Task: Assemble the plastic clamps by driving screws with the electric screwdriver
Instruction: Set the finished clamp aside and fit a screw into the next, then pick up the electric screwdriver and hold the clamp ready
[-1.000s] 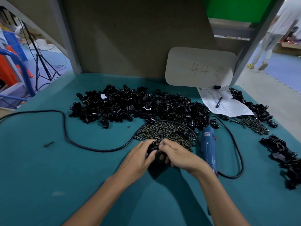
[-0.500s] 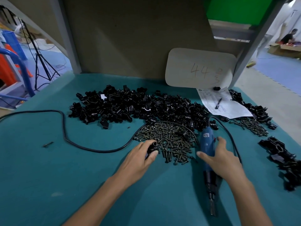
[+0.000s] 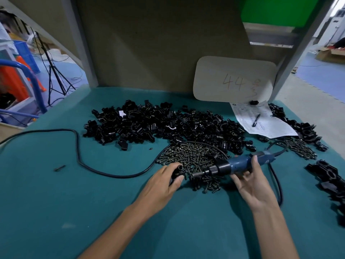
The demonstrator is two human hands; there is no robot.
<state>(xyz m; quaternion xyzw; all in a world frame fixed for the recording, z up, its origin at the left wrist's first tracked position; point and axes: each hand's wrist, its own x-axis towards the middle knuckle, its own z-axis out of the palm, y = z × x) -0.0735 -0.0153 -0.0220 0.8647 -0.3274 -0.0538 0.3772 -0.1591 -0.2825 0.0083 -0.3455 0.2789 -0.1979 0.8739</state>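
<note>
I see the electric screwdriver [image 3: 240, 165] lifted over the near edge of the screw pile [image 3: 192, 159]. Its long axis runs almost level, right to left, with the black nose and bit aimed left at the clamp [image 3: 178, 170]. The bit tip sits just beside the clamp, and I can't tell if they touch. My right hand [image 3: 251, 186] has its grip closed on the blue barrel, thumb on top and fingers curled underneath. My left hand [image 3: 161, 183] has its grip pinched round the small black clamp, held low at the pile's left edge with its round opening facing up and right.

Behind the screws, a broad heap of black clamp parts [image 3: 164, 126] spreads across the middle of the teal bench [image 3: 56, 202]. The tool's black cable [image 3: 79, 156] loops off to the left, and one stray screw [image 3: 59, 167] lies beyond it. Far right there's a printed sheet [image 3: 268, 126] with a pen [image 3: 255, 120] on it, then a second scatter of screws [image 3: 298, 148], and black clamps [image 3: 328, 176] along the right edge. A pale card [image 3: 233, 79] marked 44 leans on the back panel. Blue floor shows on both sides.
</note>
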